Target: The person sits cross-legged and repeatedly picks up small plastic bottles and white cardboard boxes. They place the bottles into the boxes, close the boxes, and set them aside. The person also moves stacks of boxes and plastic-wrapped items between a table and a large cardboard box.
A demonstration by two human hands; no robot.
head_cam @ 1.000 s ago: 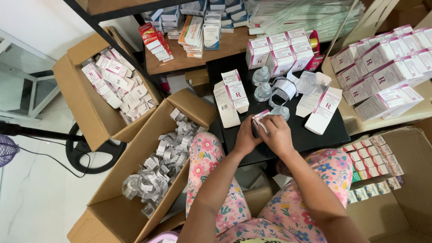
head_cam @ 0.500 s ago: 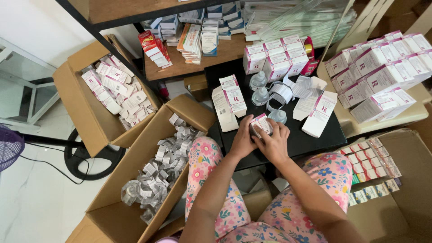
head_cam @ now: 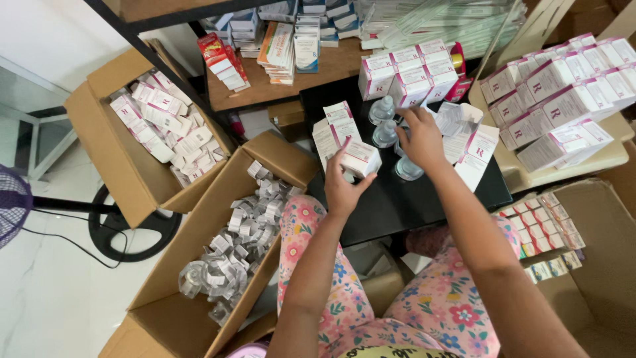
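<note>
My left hand (head_cam: 342, 187) is shut on a small white and pink carton (head_cam: 362, 158), held just above the black table (head_cam: 397, 205). My right hand (head_cam: 421, 138) stretches farther back with spread fingers resting on folded white leaflets (head_cam: 452, 119). Clear plastic bottles (head_cam: 383, 109) stand beside it, one (head_cam: 407, 170) just under the wrist. Several closed cartons (head_cam: 331, 136) lie left of the held one. Flattened cartons (head_cam: 478, 156) lie to the right.
Upright white and pink cartons (head_cam: 405, 71) line the table's back edge; more (head_cam: 563, 99) fill a beige table on the right. Open cardboard boxes hold flat cartons (head_cam: 159, 126), leaflet-wrapped bottles (head_cam: 238, 238) and small packs (head_cam: 550, 232). A shelf (head_cam: 285, 86) and a fan base (head_cam: 132, 225) stand nearby.
Both hands were together on the carton near the table's front edge. Now the left hand alone lifts the carton up and back, and the right hand has left it for the leaflets.
</note>
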